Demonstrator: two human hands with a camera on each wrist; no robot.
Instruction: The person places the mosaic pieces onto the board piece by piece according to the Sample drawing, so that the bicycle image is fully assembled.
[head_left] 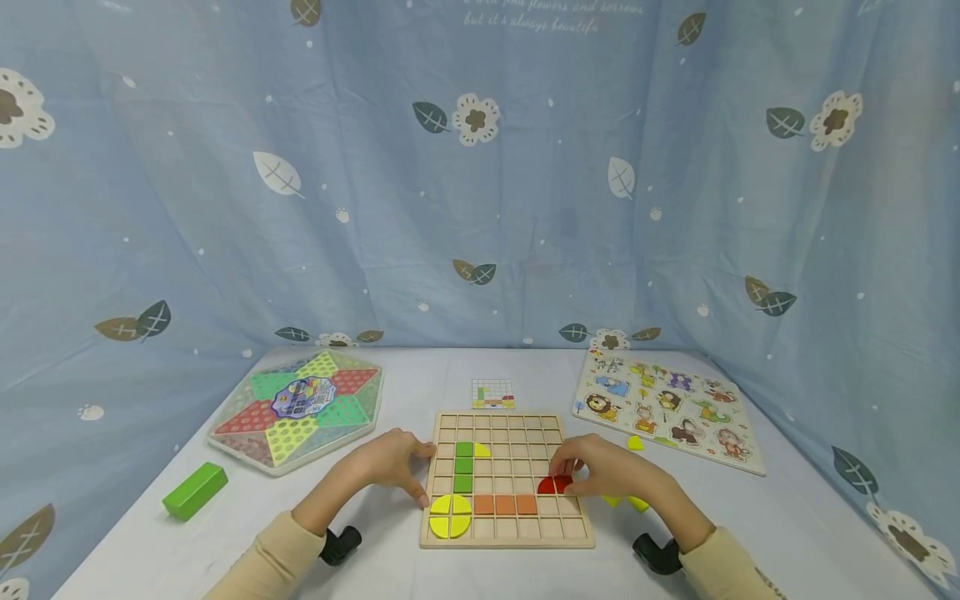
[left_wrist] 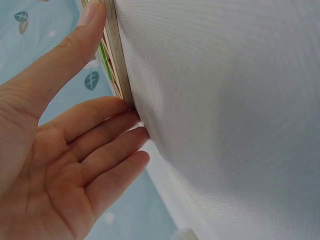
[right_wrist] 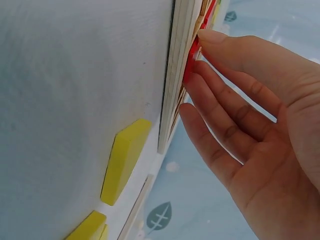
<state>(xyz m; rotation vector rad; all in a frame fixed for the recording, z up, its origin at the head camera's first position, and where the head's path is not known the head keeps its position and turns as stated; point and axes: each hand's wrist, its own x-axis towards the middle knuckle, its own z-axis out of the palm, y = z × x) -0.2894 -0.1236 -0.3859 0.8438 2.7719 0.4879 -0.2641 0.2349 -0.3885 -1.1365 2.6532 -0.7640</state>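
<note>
A right hand (head_left: 606,468) pinches a red piece (head_left: 562,482) between thumb and fingers near the right edge of a wooden board (head_left: 507,539), the grip pressed to the piece in the right wrist view. A second red piece (head_left: 546,486) sits just to its left, the two forming a half-round.

The left hand (head_left: 393,461) holds nothing up; its thumb and fingers are spread apart, touching the board's left edge.

On the gridded board, three green squares (head_left: 463,467) stand in a column, with a yellow quarter-round (head_left: 482,451) just right of the top one. Four yellow pieces (head_left: 441,504) form a circle at the near left corner, and three orange squares (head_left: 506,504) run in a row to the right of its upper half.

More yellow wedges (head_left: 638,504) lie on the white tablecloth (head_left: 420,375) to the right of the board. A small pattern card (head_left: 492,394) lies just beyond its far edge. At far right is an animal puzzle (head_left: 667,408); at far left, a six-sided game box (head_left: 296,408) with a star design, and nearer the person, a green block (head_left: 195,491).

Behind it all hangs a blue curtain (head_left: 525,192) printed with leaves and flowers.
</note>
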